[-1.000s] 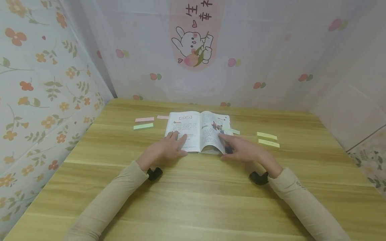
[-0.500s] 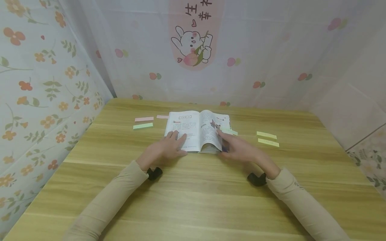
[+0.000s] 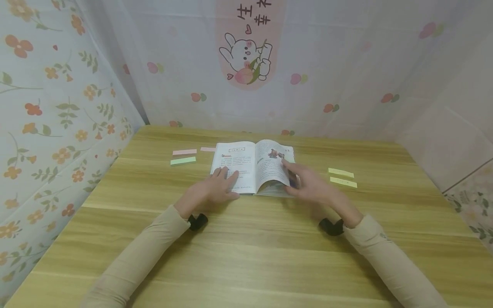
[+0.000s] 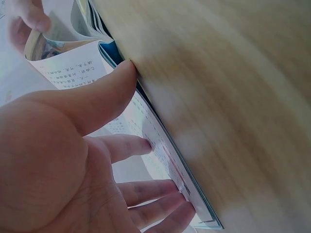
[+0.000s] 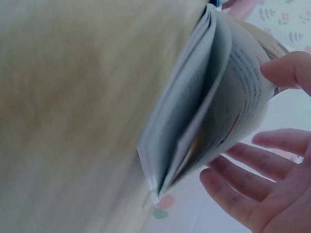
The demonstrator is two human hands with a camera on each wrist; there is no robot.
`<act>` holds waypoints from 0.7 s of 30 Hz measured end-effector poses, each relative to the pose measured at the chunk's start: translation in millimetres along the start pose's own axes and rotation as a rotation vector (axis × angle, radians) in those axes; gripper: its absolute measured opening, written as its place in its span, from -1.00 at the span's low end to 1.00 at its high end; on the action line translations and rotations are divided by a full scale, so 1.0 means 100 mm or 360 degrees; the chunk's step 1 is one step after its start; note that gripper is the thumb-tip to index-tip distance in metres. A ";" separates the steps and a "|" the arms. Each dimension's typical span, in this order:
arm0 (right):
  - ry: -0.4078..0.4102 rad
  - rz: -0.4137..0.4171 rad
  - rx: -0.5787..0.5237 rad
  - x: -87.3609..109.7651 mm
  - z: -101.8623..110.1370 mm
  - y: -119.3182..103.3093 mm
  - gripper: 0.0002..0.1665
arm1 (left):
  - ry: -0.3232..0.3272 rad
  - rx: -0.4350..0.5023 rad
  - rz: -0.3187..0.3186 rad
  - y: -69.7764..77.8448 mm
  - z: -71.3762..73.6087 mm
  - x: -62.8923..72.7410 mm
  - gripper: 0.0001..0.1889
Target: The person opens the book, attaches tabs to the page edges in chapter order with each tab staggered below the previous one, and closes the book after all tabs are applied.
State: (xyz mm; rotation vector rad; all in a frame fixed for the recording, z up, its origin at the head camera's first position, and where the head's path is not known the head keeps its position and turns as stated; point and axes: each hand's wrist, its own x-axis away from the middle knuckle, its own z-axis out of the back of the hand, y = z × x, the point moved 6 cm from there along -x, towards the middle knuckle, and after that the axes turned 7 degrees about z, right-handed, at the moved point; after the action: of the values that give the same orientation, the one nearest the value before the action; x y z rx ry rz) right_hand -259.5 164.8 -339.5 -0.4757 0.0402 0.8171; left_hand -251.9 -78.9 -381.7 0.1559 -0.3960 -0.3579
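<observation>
An open book (image 3: 240,171) lies on the wooden table, its right-hand pages bowed up. Across the left page rests my left hand (image 3: 220,187), fingers extended over the print, thumb near the lower edge. My right hand (image 3: 310,184) is at the outer edge of the right side and holds a curled page (image 3: 267,164) there, thumb against the paper. In the right wrist view the thumb (image 5: 284,72) touches the raised page (image 5: 243,82), while the other fingers are spread behind and below it. Several leaves stand fanned apart beneath. Part of the right fingertips is hidden by paper.
Left of the book lie a pink strip (image 3: 185,152) and a green strip (image 3: 183,161); another pink strip (image 3: 208,149) sits by its corner. Two yellow strips (image 3: 341,173) lie to the right. Patterned cloth (image 3: 173,77) hangs behind the table.
The right page shows a different picture, with bears, and bows higher. My right hand shifted slightly left, then back right and up. The green strip by it is now mostly hidden. My left hand stayed put.
</observation>
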 end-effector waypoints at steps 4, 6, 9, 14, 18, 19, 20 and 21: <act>0.0036 -0.0010 0.0072 0.02 0.08 -0.03 -0.16 | 0.0002 -0.0011 0.0004 0.00 0.00 0.00 -0.18; 0.0054 0.0001 0.0097 0.03 0.10 -0.04 -0.16 | 0.0004 -0.0018 0.0003 0.01 0.00 0.01 -0.18; 0.0088 0.0015 0.0139 0.03 0.11 -0.03 -0.15 | 0.0009 -0.0024 0.0003 0.01 0.00 0.01 -0.18; 0.0143 0.0016 0.0208 0.03 0.14 -0.01 -0.08 | 0.0004 -0.0020 0.0016 0.01 0.02 0.02 -0.18; 0.0183 0.0032 0.0238 0.04 0.15 0.02 -0.02 | 0.0002 -0.0018 0.0019 0.03 0.03 0.03 -0.18; 0.0195 0.0037 0.0252 0.04 0.15 0.02 -0.01 | 0.0002 -0.0017 0.0019 0.03 0.03 0.02 -0.18; 0.0204 0.0047 0.0269 0.04 0.15 0.02 0.00 | 0.0002 -0.0019 0.0019 0.03 0.03 0.02 -0.18; 0.0209 0.0051 0.0289 0.04 0.16 0.02 0.00 | 0.0000 -0.0016 0.0020 0.03 0.03 0.02 -0.18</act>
State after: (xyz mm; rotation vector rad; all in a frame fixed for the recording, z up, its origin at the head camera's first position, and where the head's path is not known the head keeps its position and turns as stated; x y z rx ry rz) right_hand -260.5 175.5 -327.3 -0.3571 0.2421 0.8043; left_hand -250.3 -77.3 -378.1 0.1433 -0.3948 -0.3473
